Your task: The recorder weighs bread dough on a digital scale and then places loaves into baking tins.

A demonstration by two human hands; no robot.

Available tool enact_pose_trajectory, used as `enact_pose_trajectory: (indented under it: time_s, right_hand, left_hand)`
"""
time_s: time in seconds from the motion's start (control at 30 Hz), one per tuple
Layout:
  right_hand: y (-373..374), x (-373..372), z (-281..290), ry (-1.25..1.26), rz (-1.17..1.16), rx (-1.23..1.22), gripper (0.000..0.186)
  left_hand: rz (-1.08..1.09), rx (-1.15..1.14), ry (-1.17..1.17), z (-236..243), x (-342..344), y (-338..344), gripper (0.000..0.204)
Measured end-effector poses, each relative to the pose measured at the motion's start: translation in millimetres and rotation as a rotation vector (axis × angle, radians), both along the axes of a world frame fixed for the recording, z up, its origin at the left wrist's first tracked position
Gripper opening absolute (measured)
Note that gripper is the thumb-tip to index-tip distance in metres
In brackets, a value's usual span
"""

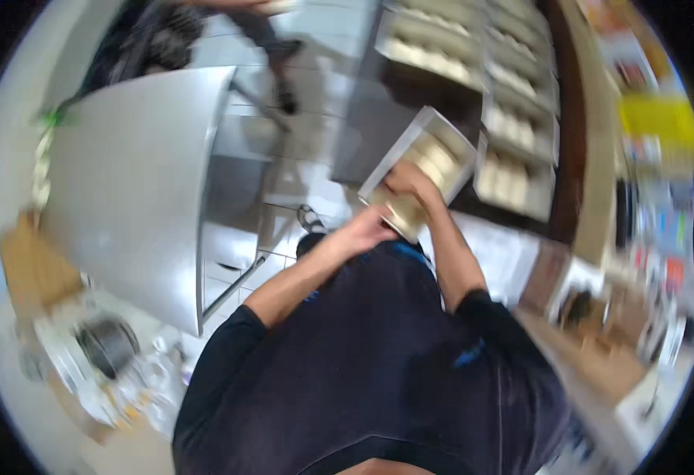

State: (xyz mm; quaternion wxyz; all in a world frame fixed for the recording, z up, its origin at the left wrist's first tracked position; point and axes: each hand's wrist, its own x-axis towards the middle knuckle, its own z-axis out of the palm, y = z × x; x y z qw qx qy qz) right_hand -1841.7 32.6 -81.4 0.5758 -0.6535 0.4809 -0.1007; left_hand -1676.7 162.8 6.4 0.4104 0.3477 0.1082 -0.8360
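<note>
A light-coloured open rectangular box (462,168) is tilted in front of my body, its near end close to my waist. Pale, rounded, dough-like pieces (436,161) lie inside it. At the near left corner my left hand (369,229) grips the box by its edge. My right hand (412,182) reaches over the right side into the box, against the pale pieces. Blur and the hand itself hide its fingertips, so whether it grasps a piece does not show.
Ahead and right, several similar boxes (513,184) of pale pieces stand in rows on a dark surface. A metal table (133,190) occupies the left. Another person's legs (272,51) show on the tiled floor beyond. Lower left sits a dark round pot (108,346); cardboard (612,360) lies right.
</note>
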Motion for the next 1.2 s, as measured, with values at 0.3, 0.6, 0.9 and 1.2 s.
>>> enact_pose_trajectory:
  time_s: [0.3,0.6,0.9,1.2]
  right_hand:
    - [-9.6,47.9,159.6,0.082,0.267,0.126,0.025]
    - [-41.1,95.0,272.5,-0.274,0.194,-0.117,0.019]
    - [5.2,163.3,273.2,-0.248,0.296,-0.083,0.024]
    - [64.7,224.1,235.0,-0.005,0.57,-0.195,0.03]
  left_hand:
    - [0.23,-0.089,-0.311,-19.2,-11.2,33.8,0.013]
    - [1.029,0.227,-0.493,95.5,87.3,157.5,0.045]
    - [1.603,0.139,-0.579,62.8,233.2,334.2,0.062]
    - [1.513,-0.025,-0.629,4.6,313.7,452.1,0.055]
